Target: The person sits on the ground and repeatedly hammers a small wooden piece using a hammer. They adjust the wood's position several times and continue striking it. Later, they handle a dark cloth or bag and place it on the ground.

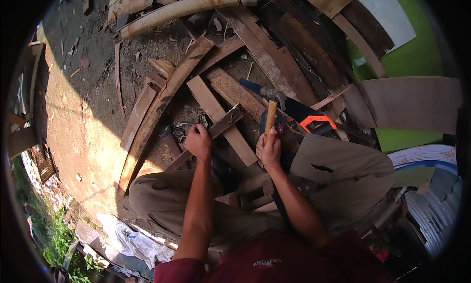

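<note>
My right hand grips the light wooden handle of a hammer, whose metal head points away from me and overlaps the blade of a handsaw. That handsaw has an orange and black grip and lies beside my right knee. My left hand is closed, its fingers curled; what they hold, if anything, is hidden. It is beside a short dark wooden strip, which crosses a lighter plank. A dark, thin tool or cord, too unclear to name, lies just left of that hand.
Long boards lie on the ground at left, with a curved-looking pole beyond. Piled planks fill the far right, near a green panel. White plastic sheeting lies at lower left. My bent legs frame the work area.
</note>
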A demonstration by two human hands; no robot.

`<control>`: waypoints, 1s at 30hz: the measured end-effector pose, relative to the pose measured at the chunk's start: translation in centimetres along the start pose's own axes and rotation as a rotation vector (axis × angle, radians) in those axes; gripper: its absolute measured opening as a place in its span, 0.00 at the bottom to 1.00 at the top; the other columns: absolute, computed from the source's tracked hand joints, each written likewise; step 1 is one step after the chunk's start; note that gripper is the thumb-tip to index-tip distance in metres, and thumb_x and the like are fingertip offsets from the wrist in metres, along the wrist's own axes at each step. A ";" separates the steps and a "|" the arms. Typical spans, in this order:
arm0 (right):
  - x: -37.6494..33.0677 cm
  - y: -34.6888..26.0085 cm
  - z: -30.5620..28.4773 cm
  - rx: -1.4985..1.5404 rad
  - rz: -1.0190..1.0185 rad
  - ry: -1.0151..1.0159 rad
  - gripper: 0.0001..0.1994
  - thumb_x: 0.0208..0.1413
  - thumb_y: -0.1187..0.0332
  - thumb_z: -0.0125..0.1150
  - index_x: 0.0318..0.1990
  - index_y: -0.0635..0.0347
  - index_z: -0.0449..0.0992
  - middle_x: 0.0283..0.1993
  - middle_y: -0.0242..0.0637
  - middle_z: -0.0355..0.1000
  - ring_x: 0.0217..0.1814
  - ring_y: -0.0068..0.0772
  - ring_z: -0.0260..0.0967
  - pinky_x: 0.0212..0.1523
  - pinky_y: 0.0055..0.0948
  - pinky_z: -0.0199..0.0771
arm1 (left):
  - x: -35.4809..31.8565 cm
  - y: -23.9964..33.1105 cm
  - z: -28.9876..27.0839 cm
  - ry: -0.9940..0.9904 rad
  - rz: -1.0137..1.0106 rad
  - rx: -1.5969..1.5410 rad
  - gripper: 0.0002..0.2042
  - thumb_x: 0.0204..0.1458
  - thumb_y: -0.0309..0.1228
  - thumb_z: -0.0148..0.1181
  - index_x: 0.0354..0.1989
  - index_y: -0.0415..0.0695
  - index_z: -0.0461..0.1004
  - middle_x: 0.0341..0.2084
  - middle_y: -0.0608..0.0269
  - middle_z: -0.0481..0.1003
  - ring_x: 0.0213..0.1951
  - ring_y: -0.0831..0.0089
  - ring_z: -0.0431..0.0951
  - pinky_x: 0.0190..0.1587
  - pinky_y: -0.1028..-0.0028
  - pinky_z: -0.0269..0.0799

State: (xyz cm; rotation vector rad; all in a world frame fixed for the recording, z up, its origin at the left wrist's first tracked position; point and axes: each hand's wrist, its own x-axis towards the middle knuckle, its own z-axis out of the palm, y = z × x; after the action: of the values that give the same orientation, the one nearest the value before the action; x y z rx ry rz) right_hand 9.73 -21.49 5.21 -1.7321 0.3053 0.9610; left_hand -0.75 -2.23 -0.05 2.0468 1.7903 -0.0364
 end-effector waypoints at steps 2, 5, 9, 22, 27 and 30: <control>0.2 0.3 0.3 -0.023 -0.183 0.003 0.34 0.65 0.32 0.39 0.18 0.52 0.59 0.13 0.24 0.54 0.10 0.19 0.52 0.12 0.24 0.51 | 0.5 0.2 0.1 0.027 0.033 -0.013 0.20 0.56 0.46 0.50 0.36 0.43 0.83 0.29 0.39 0.79 0.33 0.39 0.79 0.39 0.48 0.72; 0.1 0.2 -0.9 -0.240 0.172 -0.048 0.36 0.69 0.38 0.36 0.15 0.58 0.63 0.12 0.29 0.58 0.15 0.25 0.60 0.21 0.30 0.60 | 0.5 0.4 -0.2 -0.007 -0.020 0.013 0.20 0.56 0.46 0.50 0.36 0.44 0.83 0.29 0.39 0.79 0.34 0.39 0.79 0.39 0.48 0.73; -1.3 -3.0 0.7 0.055 0.017 0.020 0.34 0.66 0.33 0.36 0.17 0.51 0.58 0.12 0.22 0.53 0.11 0.18 0.53 0.12 0.23 0.51 | 0.0 0.6 -0.4 0.011 -0.031 -0.018 0.20 0.56 0.46 0.48 0.36 0.43 0.82 0.31 0.41 0.80 0.37 0.40 0.79 0.43 0.49 0.72; -1.5 0.4 -0.3 -0.156 0.318 -0.027 0.32 0.65 0.33 0.40 0.23 0.54 0.63 0.15 0.26 0.56 0.12 0.21 0.55 0.13 0.26 0.57 | -0.5 1.3 -1.9 -0.025 -0.050 -0.109 0.26 0.57 0.56 0.52 0.40 0.42 0.83 0.33 0.43 0.81 0.40 0.43 0.81 0.45 0.54 0.74; -3.5 -1.6 -1.5 0.010 0.301 -0.079 0.30 0.65 0.35 0.42 0.29 0.56 0.64 0.16 0.24 0.55 0.12 0.19 0.53 0.14 0.24 0.55 | -1.2 -0.7 -2.0 0.030 0.630 -0.197 0.26 0.55 0.55 0.59 0.34 0.39 0.75 0.31 0.48 0.78 0.36 0.45 0.78 0.40 0.55 0.73; -4.6 -2.3 -1.7 0.007 0.280 -0.101 0.30 0.65 0.35 0.42 0.29 0.56 0.64 0.16 0.24 0.55 0.12 0.19 0.53 0.14 0.24 0.56 | -0.6 -2.1 -1.8 -0.067 0.734 -0.132 0.24 0.57 0.51 0.61 0.39 0.37 0.74 0.34 0.46 0.76 0.40 0.45 0.76 0.40 0.56 0.72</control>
State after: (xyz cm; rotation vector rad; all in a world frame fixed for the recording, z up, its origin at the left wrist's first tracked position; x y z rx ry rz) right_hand 8.96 -23.25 10.23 -1.6556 0.4935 1.2441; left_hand -3.25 -2.01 1.12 2.4326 0.8889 0.2164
